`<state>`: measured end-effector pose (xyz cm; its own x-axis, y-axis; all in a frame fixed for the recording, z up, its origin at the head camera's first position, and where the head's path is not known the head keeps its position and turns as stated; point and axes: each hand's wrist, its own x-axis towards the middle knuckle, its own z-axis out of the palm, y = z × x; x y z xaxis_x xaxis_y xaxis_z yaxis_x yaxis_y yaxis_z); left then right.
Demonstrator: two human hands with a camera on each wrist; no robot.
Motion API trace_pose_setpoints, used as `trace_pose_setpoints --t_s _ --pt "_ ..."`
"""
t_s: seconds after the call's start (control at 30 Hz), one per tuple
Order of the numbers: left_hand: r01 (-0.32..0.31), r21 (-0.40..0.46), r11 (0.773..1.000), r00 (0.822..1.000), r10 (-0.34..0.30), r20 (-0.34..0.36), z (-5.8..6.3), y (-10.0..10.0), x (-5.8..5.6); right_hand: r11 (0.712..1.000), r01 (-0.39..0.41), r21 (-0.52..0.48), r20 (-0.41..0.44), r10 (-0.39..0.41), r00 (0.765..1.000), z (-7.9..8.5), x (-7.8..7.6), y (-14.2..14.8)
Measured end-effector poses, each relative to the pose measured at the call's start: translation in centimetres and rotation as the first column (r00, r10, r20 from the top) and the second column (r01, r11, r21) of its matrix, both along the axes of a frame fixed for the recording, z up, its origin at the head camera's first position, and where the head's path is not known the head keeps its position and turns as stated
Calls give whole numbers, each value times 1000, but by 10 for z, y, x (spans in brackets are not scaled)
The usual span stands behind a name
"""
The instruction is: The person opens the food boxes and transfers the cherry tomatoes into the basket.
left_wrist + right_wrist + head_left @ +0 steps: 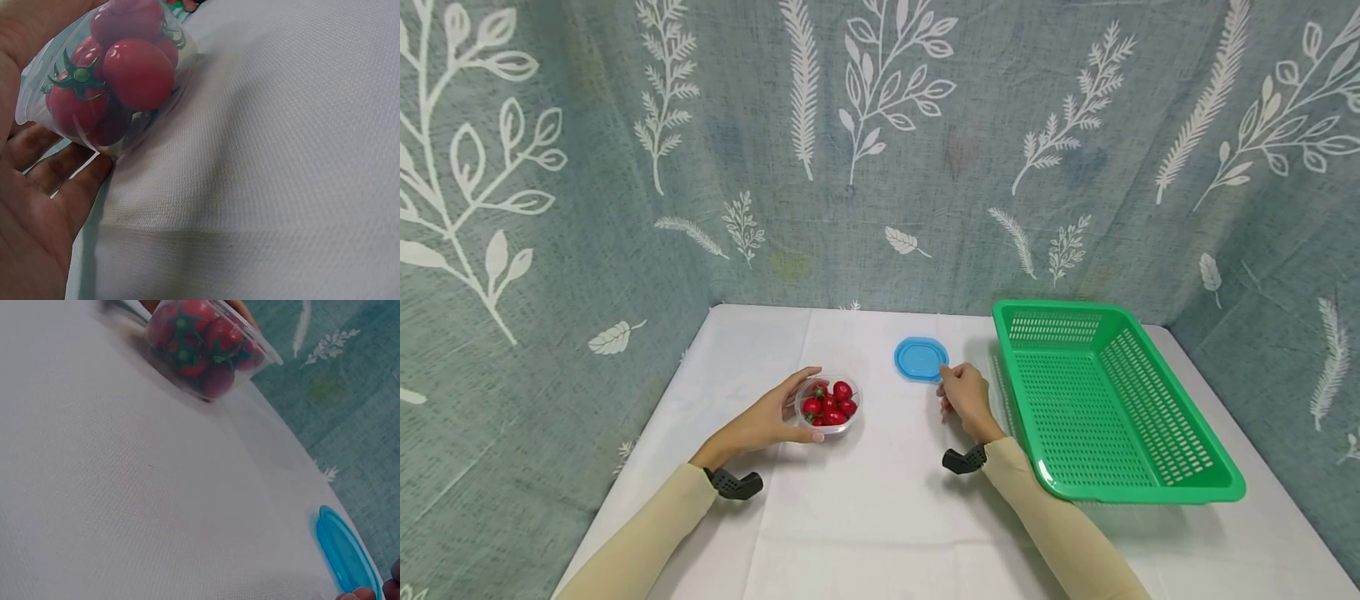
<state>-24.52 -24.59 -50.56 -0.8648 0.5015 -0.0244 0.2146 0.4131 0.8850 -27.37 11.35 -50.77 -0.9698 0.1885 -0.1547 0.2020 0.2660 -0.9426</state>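
A clear plastic container (835, 430) of red cherry tomatoes (830, 406) with green stems stands on the table, left of the middle. My left hand (767, 421) holds it from the left side, the thumb in front and the fingers round the back. In the left wrist view the tomatoes (139, 75) show through the clear wall. Farther back and to the right is a blue oval lid (921, 359). At its near right edge my right hand (967, 398) pinches the rim. Both fingertips and lid (344, 550) appear at the lower right of the right wrist view.
A large green plastic basket (1078, 417) with slotted walls stands on the right of the table, close to my right forearm. White cloth (865, 517) covers the table. Grey-green curtains (850, 225) with white leaf patterns hang behind and at both sides.
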Motion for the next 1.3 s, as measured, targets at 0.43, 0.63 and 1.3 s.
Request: trace_pose_setpoints --t_s 0.43,0.63,1.3 --pt "11 20 1000 1000 -11 5 -3 -1 -1 986 -155 -63 -128 146 981 8 9 -16" --pt "7 17 1000 1000 -8 16 -3 -1 -1 961 -269 -70 -165 254 953 23 15 -30" --pt "4 -2 1000 1000 -4 8 3 2 -1 716 -632 296 -212 694 688 59 33 -75"
